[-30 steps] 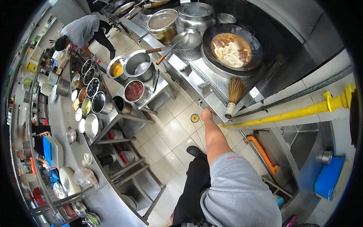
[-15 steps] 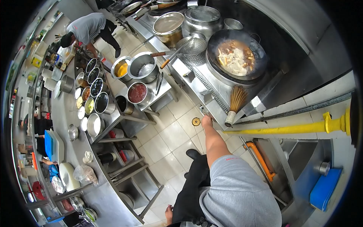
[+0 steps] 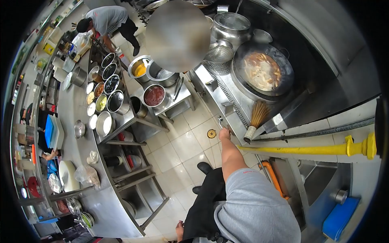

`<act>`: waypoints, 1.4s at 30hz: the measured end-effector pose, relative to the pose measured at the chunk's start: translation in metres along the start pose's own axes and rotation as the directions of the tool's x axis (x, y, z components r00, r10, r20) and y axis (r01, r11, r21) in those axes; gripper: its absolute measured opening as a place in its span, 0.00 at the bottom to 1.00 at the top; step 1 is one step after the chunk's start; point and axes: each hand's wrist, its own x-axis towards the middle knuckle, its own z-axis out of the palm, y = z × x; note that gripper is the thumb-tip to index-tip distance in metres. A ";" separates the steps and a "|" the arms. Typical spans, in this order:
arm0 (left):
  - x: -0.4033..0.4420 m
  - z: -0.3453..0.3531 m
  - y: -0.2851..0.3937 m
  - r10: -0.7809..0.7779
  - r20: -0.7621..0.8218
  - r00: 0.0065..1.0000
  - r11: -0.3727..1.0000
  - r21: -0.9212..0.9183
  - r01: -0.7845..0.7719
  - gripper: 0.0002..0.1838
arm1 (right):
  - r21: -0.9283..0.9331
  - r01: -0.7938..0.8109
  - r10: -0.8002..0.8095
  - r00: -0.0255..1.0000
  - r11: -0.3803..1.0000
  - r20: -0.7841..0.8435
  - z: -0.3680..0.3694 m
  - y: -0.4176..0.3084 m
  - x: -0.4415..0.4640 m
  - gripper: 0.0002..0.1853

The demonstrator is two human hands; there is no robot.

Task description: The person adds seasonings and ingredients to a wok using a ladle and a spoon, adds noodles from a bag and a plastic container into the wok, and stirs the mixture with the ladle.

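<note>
My right arm stretches down toward the front edge of the stove. There my right hand [image 3: 224, 134] is closed, its fingers at a small metal valve handle [image 3: 220, 120] sticking out from the stove front. Above it sits a dark wok [image 3: 289, 77] on the burner, with pale pieces in brown, steaming liquid [image 3: 260, 71]. A bamboo wok brush [image 3: 258, 115] rests on the stove's near corner, close to that hand. My left hand [image 3: 179, 231] hangs low beside my black-clad leg, partly hidden, fingers curled with nothing visible in them.
A low stand holds pots, one with red sauce [image 3: 154, 96]. Along the left, a steel counter [image 3: 113, 214] carries several seasoning containers. A co-worker [image 3: 107, 20] bends over its far end. A yellow pipe [image 3: 300, 151] runs at right. A round blur hides the back stove area.
The view has shifted slightly, with stove and counter sitting further right in the picture. My right hand stays at the valve handle. A round blur covers pots and a strainer handle seen before.
</note>
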 end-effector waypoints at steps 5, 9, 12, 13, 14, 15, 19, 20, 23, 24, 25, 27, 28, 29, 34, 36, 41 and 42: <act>-0.041 0.010 0.039 -0.061 0.025 0.998 0.998 0.018 0.060 0.32 | -0.626 0.404 -0.360 0.910 0.667 0.205 0.027 0.037 0.037 0.15; -0.023 0.040 -0.001 -0.109 -0.016 0.994 0.958 -0.270 0.100 0.35 | -0.617 0.410 -0.366 0.908 0.671 0.205 0.026 0.046 0.034 0.16; -0.023 0.057 -0.017 -0.101 -0.101 0.990 0.952 -0.299 0.066 0.33 | -0.718 0.578 -0.470 0.795 0.389 0.385 0.042 0.062 0.016 0.21; -0.031 0.059 -0.014 -0.146 -0.109 0.983 0.954 -0.280 0.111 0.32 | -0.716 0.616 -0.362 0.782 0.329 0.507 0.065 0.075 0.033 0.22; -0.040 0.062 -0.015 -0.175 -0.099 0.980 0.934 -0.333 0.133 0.32 | -0.682 0.647 -0.361 0.760 0.341 0.541 0.086 0.087 0.037 0.23; -0.054 0.063 -0.013 -0.232 -0.129 0.964 0.932 -0.312 0.183 0.33 | -0.639 0.669 -0.394 0.742 0.379 0.543 0.082 0.077 -0.008 0.24; -0.081 0.082 -0.062 -0.259 -0.262 0.930 0.904 -0.405 0.138 0.33 | -0.518 0.566 0.049 0.643 0.642 0.764 0.126 0.054 -0.126 0.14; -0.080 0.086 -0.087 -0.280 -0.276 0.920 0.887 -0.441 0.137 0.33 | -0.488 0.666 0.059 0.557 0.565 0.828 0.147 0.048 -0.153 0.14; -0.099 0.099 -0.144 -0.339 -0.320 0.884 0.857 -0.492 0.151 0.33 | -0.244 0.960 0.086 0.234 0.140 0.969 0.224 0.024 -0.227 0.16; -0.107 0.103 -0.165 -0.371 -0.345 0.862 0.857 -0.485 0.174 0.34 | -0.182 0.975 0.096 0.171 0.125 0.981 0.239 0.014 -0.263 0.17; -0.104 0.116 -0.200 -0.411 -0.317 0.855 0.830 -0.518 0.207 0.34 | -0.122 0.985 0.106 0.110 0.119 0.988 0.248 0.002 -0.301 0.17; -0.114 0.121 -0.243 -0.472 -0.207 0.857 0.743 -0.616 0.260 0.33 | -0.012 0.988 0.089 -0.002 0.154 0.996 0.257 -0.017 -0.376 0.18; -0.129 0.112 -0.259 -0.491 -0.133 0.861 0.678 -0.678 0.283 0.33 | -0.001 0.987 0.076 -0.011 0.158 0.997 0.262 -0.016 -0.405 0.18; -0.123 0.117 -0.292 -0.485 -0.090 0.870 0.658 -0.693 0.295 0.31 | 0.001 0.998 0.126 -0.010 0.070 0.992 0.276 -0.025 -0.431 0.20; -0.128 0.085 -0.389 -0.597 0.096 0.797 0.287 -0.902 0.324 0.29 | 0.107 0.978 0.346 -0.040 -0.178 0.937 0.291 -0.004 -0.591 0.26; -0.126 0.039 -0.397 -0.624 0.083 0.777 0.273 -0.908 0.317 0.30 | 0.140 0.964 0.387 -0.043 -0.226 0.921 0.292 0.022 -0.651 0.27; -0.092 -0.092 -0.460 -0.477 -0.099 0.873 0.681 -0.669 0.296 0.34 | 0.394 0.879 0.452 -0.246 -0.268 0.857 0.281 0.062 -0.802 0.31; -0.077 -0.129 -0.479 -0.442 -0.251 0.861 0.790 -0.564 0.242 0.33 | 0.402 0.879 0.455 -0.257 -0.258 0.853 0.283 0.065 -0.830 0.31</act>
